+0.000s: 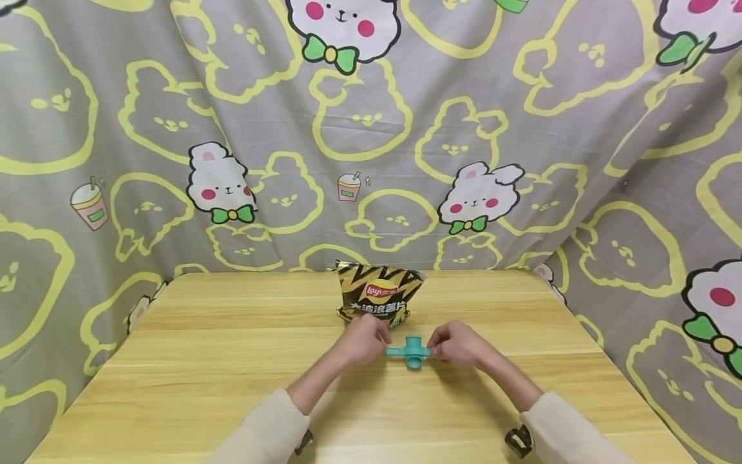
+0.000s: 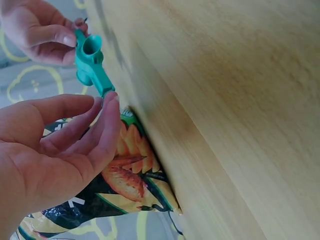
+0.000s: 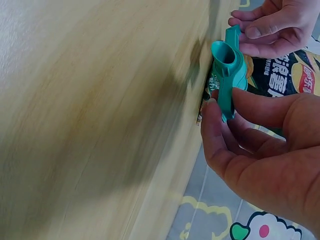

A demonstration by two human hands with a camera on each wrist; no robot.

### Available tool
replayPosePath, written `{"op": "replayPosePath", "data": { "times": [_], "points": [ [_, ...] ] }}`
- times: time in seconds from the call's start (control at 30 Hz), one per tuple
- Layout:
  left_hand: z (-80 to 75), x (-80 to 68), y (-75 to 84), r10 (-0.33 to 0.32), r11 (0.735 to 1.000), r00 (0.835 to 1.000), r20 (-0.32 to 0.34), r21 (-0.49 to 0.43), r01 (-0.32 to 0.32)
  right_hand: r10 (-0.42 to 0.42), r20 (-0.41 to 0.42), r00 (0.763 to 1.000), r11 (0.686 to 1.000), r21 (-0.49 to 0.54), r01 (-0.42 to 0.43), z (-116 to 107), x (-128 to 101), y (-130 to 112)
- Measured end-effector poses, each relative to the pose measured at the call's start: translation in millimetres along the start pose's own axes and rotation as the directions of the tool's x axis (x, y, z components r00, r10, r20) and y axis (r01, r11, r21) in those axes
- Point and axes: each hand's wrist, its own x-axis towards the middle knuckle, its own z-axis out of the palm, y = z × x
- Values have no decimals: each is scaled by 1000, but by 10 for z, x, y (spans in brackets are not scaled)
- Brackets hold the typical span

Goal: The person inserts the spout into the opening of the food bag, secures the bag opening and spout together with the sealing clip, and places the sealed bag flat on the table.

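Teal plastic piece with a round spout and 2 flat arms point(image 1: 413, 350), held at its 2 ends over the pale wooden desk point(image 1: 232, 367)
The left hand point(image 1: 362, 340) pinches 1 end, the right hand point(image 1: 460, 343) the other; the piece is on the near-edge side of a black-and-gold Lay's chip bag point(image 1: 377, 293), upright near the middle of the desk's far edge.

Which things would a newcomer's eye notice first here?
Probably the yellow-patterned grey fabric curtain filling the background. Next, the black-and-gold foil Lay's bag standing on the pale wooden table. In front of it, the left hand and right hand hold a teal, short-tubed bar by opposite ends.
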Motion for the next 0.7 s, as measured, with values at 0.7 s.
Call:
{"op": "replayPosePath", "data": {
  "times": [0.7],
  "points": [
    [-22, -32, -115, -34, 969, 996, 80, -242, 53, 2, -2, 1000, 984, 181, -1, -32, -18, 19]
  ]
}}
